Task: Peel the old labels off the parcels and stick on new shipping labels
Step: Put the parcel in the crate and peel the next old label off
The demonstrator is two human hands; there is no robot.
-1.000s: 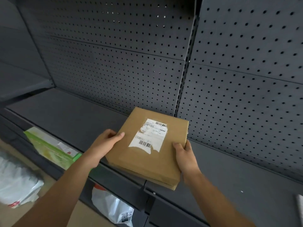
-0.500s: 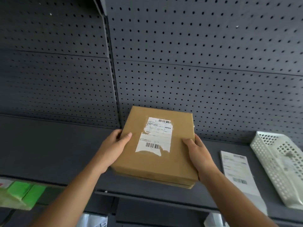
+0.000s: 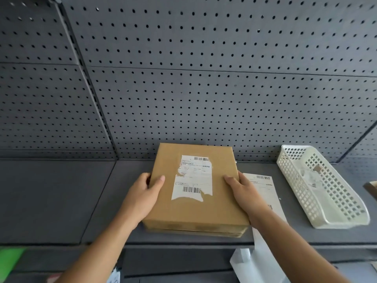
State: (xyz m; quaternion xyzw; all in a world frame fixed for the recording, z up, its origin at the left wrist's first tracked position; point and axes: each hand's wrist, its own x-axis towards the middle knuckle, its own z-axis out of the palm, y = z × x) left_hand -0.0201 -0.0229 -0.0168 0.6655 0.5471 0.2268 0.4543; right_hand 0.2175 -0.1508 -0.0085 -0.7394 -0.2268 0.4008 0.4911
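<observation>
A flat brown cardboard parcel (image 3: 195, 209) lies on the dark grey shelf (image 3: 61, 201), close to its front edge. A white old label (image 3: 193, 177) with barcodes is stuck on its top; the label's lower edge is torn. My left hand (image 3: 143, 198) grips the parcel's left edge, thumb on top. My right hand (image 3: 243, 194) grips the right edge the same way. A strip of new shipping labels (image 3: 263, 187) lies on the shelf just right of the parcel and hangs over the front edge, partly hidden by my right arm.
A white perforated plastic basket (image 3: 322, 186) stands on the shelf at the right, with bits of paper inside. A grey pegboard wall (image 3: 204, 88) rises directly behind the parcel. Something green (image 3: 10, 260) shows below the shelf at the lower left.
The parcel has come rightward along the shelf in both hands and down onto it, beside the label strip. The basket and strip have come into view.
</observation>
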